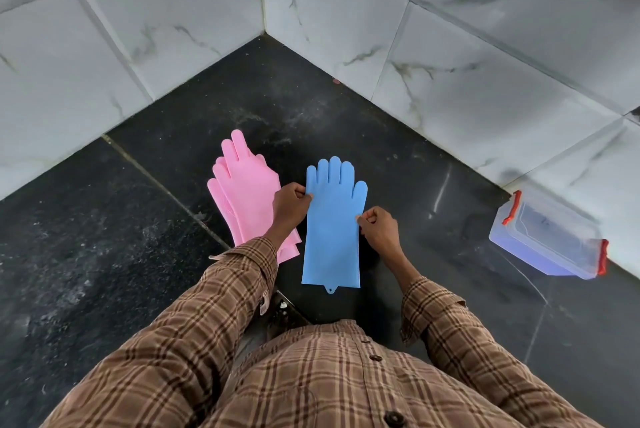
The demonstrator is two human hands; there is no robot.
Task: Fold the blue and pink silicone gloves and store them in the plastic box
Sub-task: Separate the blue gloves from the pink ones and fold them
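Centrally, blue glove (332, 230) lies flat on dark worktop (104, 254), fingers toward tiled corner, cuff toward person. Left hand (289, 204) pinches glove's left edge below little finger; right hand (377, 230) pinches right edge just under thumb. Both hands clamped on blue glove. Pink gloves (242, 199) stacked just left of it, partly under left wrist, cuffs fanned apart. Plastic box (550, 240) with red clips at right of frame, against wall tiles (485, 47), well apart from gloves. Brown checked sleeves (207, 317) fill lower frame.
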